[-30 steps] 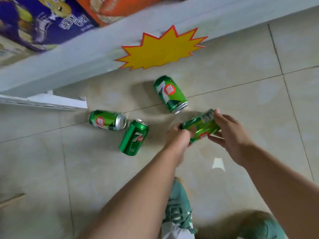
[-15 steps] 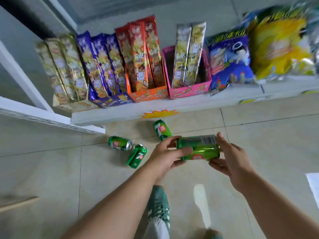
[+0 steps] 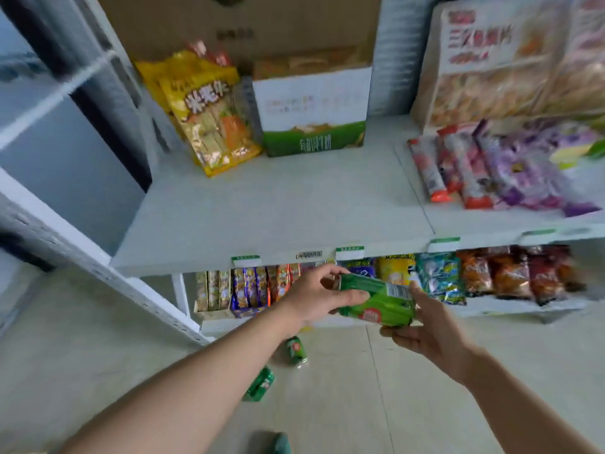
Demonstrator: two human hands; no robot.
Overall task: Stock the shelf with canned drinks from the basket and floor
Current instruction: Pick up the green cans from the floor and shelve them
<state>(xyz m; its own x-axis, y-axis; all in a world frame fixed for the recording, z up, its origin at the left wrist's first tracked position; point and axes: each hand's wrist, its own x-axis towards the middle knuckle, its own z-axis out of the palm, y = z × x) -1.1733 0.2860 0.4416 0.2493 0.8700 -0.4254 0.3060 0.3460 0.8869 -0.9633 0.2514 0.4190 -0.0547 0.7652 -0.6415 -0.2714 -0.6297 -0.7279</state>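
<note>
A green drink can (image 3: pixel 376 301) lies sideways between both hands, just below the front edge of the white shelf (image 3: pixel 278 217). My left hand (image 3: pixel 314 294) grips its left end, fingers and thumb curled round it. My right hand (image 3: pixel 425 329) holds its right end from below, fingers cupped under it. Two more green cans lie on the tiled floor: one (image 3: pixel 296 350) near the shelf's foot, another (image 3: pixel 260 385) left of it, partly behind my left forearm. No basket is in view.
On the shelf stand a yellow snack bag (image 3: pixel 209 116) and a white-green carton (image 3: pixel 312 113) at the back, red and purple packets (image 3: pixel 484 168) at the right. The lower shelf (image 3: pixel 491 309) holds several snack packs. A white upright (image 3: pixel 98 267) runs at the left.
The view has swung up from the floor to the shelf. Both hands have lifted the can from floor height to just under the shelf's edge.
</note>
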